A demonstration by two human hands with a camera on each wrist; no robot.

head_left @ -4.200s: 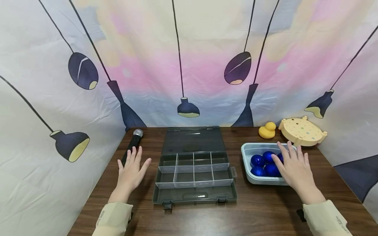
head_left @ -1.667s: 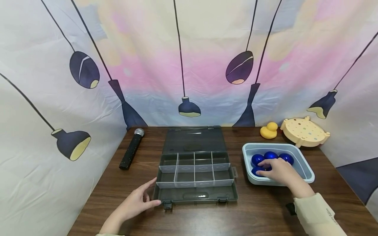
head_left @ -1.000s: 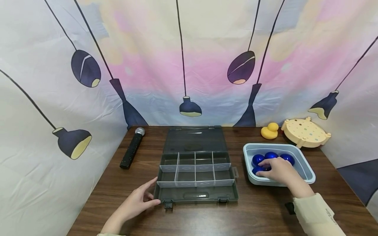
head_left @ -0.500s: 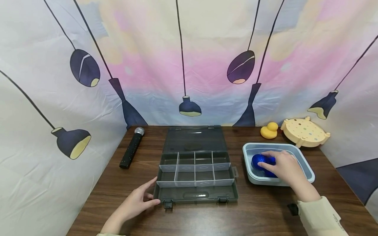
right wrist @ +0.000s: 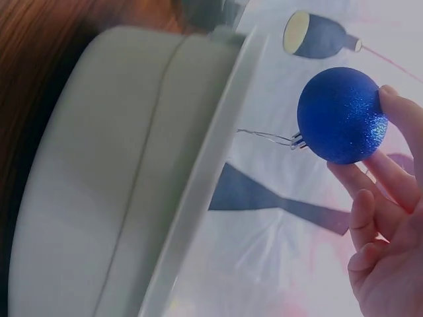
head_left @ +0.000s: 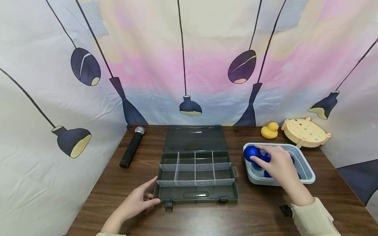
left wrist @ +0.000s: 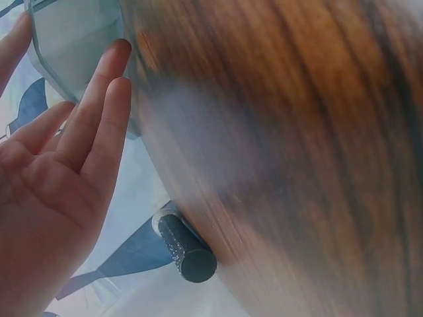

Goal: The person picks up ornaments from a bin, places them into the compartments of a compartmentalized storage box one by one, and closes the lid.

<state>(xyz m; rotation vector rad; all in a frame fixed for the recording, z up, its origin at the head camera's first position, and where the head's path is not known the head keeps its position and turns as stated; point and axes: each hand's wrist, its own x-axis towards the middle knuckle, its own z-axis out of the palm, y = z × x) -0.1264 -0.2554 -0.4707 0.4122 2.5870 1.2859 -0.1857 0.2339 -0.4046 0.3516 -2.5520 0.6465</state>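
Note:
My right hand (head_left: 280,164) pinches a glittery blue bauble (head_left: 252,154) between thumb and fingers, above the left rim of a pale blue plastic tub (head_left: 309,172). In the right wrist view the bauble (right wrist: 342,115) is lifted above the tub's rim, its wire loop pointing toward the tub. More blue baubles lie inside the tub, partly hidden by the hand. At the left front corner of an open, dark translucent compartment box (head_left: 196,195), my left hand (head_left: 133,203) rests with thumb and fingertips against it. Its fingers (left wrist: 99,132) look nearly straight in the left wrist view.
A black microphone (head_left: 131,150) lies to the left of the box. Behind the tub are a yellow rubber duck (head_left: 269,131) and a cream, spotted short-legged object (head_left: 305,132). A printed cloth (head_left: 206,65) hangs behind the wooden table (head_left: 206,219).
The left hand moved from above the microphone to the box corner. From hovering over the tub, the right hand reached in, took hold of a bauble and raised it toward the left rim.

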